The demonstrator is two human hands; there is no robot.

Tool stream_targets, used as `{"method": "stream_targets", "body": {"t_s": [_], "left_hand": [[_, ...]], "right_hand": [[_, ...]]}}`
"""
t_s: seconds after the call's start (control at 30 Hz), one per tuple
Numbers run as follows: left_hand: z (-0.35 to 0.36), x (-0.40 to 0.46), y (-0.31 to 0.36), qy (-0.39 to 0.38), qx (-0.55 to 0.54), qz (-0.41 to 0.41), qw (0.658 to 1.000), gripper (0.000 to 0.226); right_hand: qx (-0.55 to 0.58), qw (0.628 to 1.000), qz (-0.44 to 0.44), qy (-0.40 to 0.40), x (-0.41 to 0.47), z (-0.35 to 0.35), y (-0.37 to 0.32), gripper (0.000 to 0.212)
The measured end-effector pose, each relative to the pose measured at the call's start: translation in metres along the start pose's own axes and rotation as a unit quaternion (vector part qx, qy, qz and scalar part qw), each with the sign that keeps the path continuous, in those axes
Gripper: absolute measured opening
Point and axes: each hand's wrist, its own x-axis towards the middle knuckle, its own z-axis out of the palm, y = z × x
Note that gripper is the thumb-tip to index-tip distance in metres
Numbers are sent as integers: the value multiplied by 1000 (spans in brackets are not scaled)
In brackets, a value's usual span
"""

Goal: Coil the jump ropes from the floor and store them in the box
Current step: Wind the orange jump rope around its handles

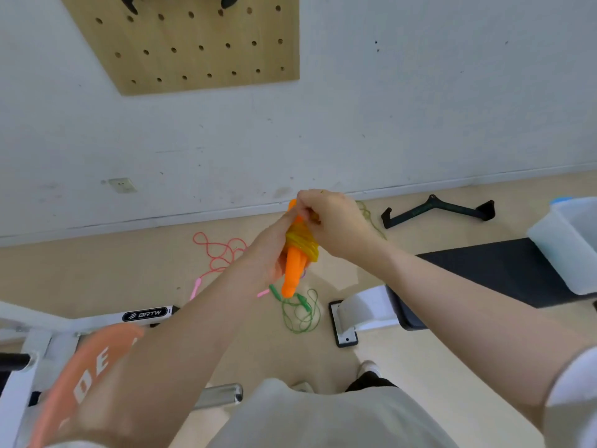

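I hold an orange-handled jump rope (292,270) in front of me, its yellow cord (303,242) wound in a coil around the handles. My left hand (269,250) grips the handles from the left. My right hand (332,221) pinches the cord at the top of the bundle. A loose tail of yellow cord (371,218) trails behind my right wrist. On the floor lie a pink rope (219,253) and a green rope (300,313), both uncoiled. The translucent storage box (568,240) sits at the right on a black bench pad.
A black bench (504,266) with a white frame (365,310) stands to the right. A black V-shaped cable handle (436,210) lies by the wall. A white rack and an orange weight plate (87,370) are at lower left. A pegboard (193,40) hangs on the wall.
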Motion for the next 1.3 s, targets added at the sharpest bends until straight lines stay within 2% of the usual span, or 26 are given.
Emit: {"method": "stream_targets", "body": {"t_s": [0.17, 0.23, 0.33, 0.5, 0.57, 0.67, 0.77, 0.83, 0.93, 1.0, 1.07, 1.1, 1.13, 1.23, 1.3], "left_hand": [[-5, 4, 11, -84, 16, -33, 996, 19], [-5, 7, 10, -99, 41, -36, 994, 20], [5, 14, 6, -99, 91, 6, 991, 21], [40, 21, 6, -94, 38, 83, 991, 17], [55, 22, 2, -124, 24, 84, 988, 20], [83, 22, -5, -167, -4, 72, 983, 27], [120, 18, -18, -202, -4, 72, 977, 26], [145, 17, -29, -226, -4, 81, 971, 26], [185, 15, -48, -265, -7, 94, 960, 55], [204, 13, -56, -286, -5, 103, 953, 63], [238, 9, -69, -270, -6, 110, 957, 75], [255, 7, -76, -258, -2, 116, 959, 79], [272, 4, -82, -245, 0, 122, 962, 73], [319, 1, -101, -184, 11, 116, 976, 20], [346, 4, -114, -156, 17, 93, 983, 9]], "right_hand": [[8, 993, -120, 14, -5, -2, 7, 17], [57, 994, -90, -3, -7, -6, 14, 21], [237, 970, 35, -33, -10, -22, 22, 33], [336, 939, 64, -14, -15, -48, 36, 28], [441, 893, 86, -5, -24, -58, 49, 28], [628, 770, 116, 10, -44, -75, 77, 24], [724, 683, 98, 24, -72, -91, 106, 32], [763, 643, 61, 14, -92, -104, 122, 31], [795, 606, 21, -13, -120, -130, 145, 29], [810, 585, 5, -25, -133, -140, 161, 27], [816, 577, -8, -34, -153, -159, 185, 24], [810, 586, -5, -31, -163, -167, 198, 23], [799, 601, 11, -26, -173, -177, 212, 23], [753, 643, 129, 47, -201, -199, 250, 27], [737, 643, 189, 90, -216, -204, 277, 29]]}}
